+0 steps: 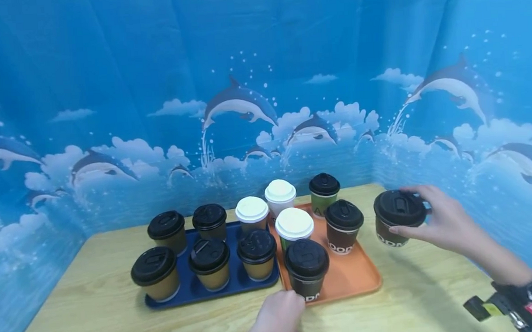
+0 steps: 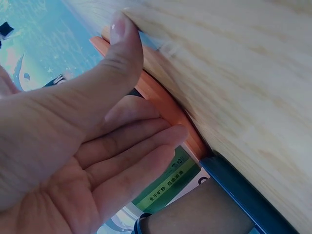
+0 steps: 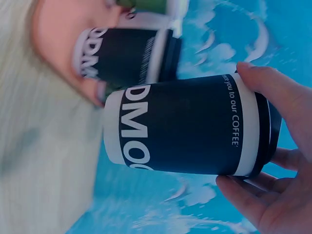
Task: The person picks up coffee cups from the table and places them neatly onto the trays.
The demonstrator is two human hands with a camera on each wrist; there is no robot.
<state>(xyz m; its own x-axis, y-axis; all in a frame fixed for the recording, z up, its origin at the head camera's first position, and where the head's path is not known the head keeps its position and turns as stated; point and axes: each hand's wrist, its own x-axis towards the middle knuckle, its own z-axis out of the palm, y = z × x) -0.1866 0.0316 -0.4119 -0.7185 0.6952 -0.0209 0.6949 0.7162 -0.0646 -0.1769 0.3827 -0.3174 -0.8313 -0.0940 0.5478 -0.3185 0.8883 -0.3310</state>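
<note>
My right hand (image 1: 443, 223) grips a dark paper coffee cup (image 1: 399, 211) around its black lid, thumb on one side and fingers on the other. The cup is held up beyond the right side of the orange tray (image 1: 361, 272); white lettering shows on its sleeve in the right wrist view. My left hand (image 1: 279, 315) is at the front edge of that tray, beside a dark cup with a black lid (image 1: 306, 265). In the left wrist view its fingers are extended and lie close to the orange rim (image 2: 170, 105); whether they touch it is unclear.
The orange tray also carries white-lidded cups (image 1: 294, 224), a green cup (image 1: 324, 200) and another dark cup (image 1: 343, 227). Adjoining it on the left, a blue tray (image 1: 187, 301) bears several brown cups (image 1: 211, 276). Behind the wooden table (image 1: 104, 282) hangs a dolphin-print curtain (image 1: 159, 66).
</note>
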